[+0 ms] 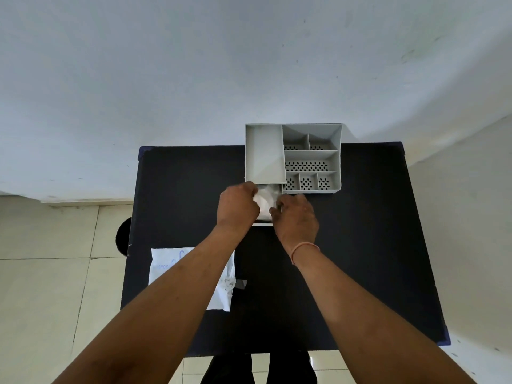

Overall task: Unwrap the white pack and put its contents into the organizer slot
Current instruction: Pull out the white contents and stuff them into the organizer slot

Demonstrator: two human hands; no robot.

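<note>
Just below centre of the frame, both hands at work on the same soft white bundle (264, 199) — the pack's contents, by the look of it, some crumpled white material too blurred to name more exactly. Left hand (238, 206) curled over the bundle's left side, fingers closed on it; right hand (296, 217) pinching its right edge, thumb and fingertips closed on the material. Held from both sides, presumably to keep the loose stuff compact enough to pass into a narrow opening.

Directly beneath the hands, a pulled-out white drawer (261, 223) at the foot of the grey desk organizer (293, 157), only its front lip showing below the wrists. Bundle already within the drawer's outline, touching or nearly touching the organizer's front wall — whether fully seated, impossible to tell.

Organizer standing at the far edge of the black desk (360, 245), upper centre of the frame, its perforated compartments and tall left bin apparently bare. Drawer drawn toward the person, likely so the contents can be pressed down from above.

Lower left, flat on the desk and partly hidden by the left forearm, the opened white wrapper (166, 268) with faint blue print and a scrap of clear tape (241, 284) beside it — set aside near the desk's left edge, out of the way. Unwrapping judged done; tucking in and closing the drawer probably left.
</note>
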